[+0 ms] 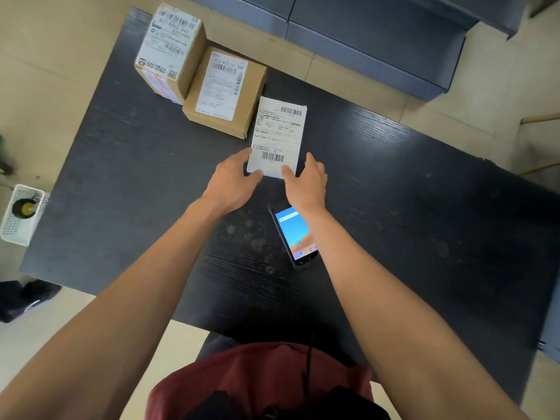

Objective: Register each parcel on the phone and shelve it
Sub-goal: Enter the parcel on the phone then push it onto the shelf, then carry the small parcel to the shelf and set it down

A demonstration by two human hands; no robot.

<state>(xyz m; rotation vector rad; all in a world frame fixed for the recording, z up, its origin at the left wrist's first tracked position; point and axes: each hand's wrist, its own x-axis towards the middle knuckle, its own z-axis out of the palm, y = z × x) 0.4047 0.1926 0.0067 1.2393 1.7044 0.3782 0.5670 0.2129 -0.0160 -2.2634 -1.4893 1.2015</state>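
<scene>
A small white parcel (278, 131) covered by a shipping label sits near the middle of the black table (424, 207). My left hand (233, 180) grips its near left corner, thumb on top. My right hand (306, 180) grips the near right corner, thumb on the label. A phone (295, 234) with a lit blue screen lies face up on the table just below my right wrist, partly covered by my forearm. Two brown cardboard parcels stand further back: a flat one (225, 92) touching the white parcel, and a taller one (171, 50) behind it.
Dark grey shelving (378, 37) runs along the far side beyond the table. A white basket (21, 216) with a tape roll stands on the floor at the left. Dark shoes (24, 298) lie on the floor near the table's left front corner.
</scene>
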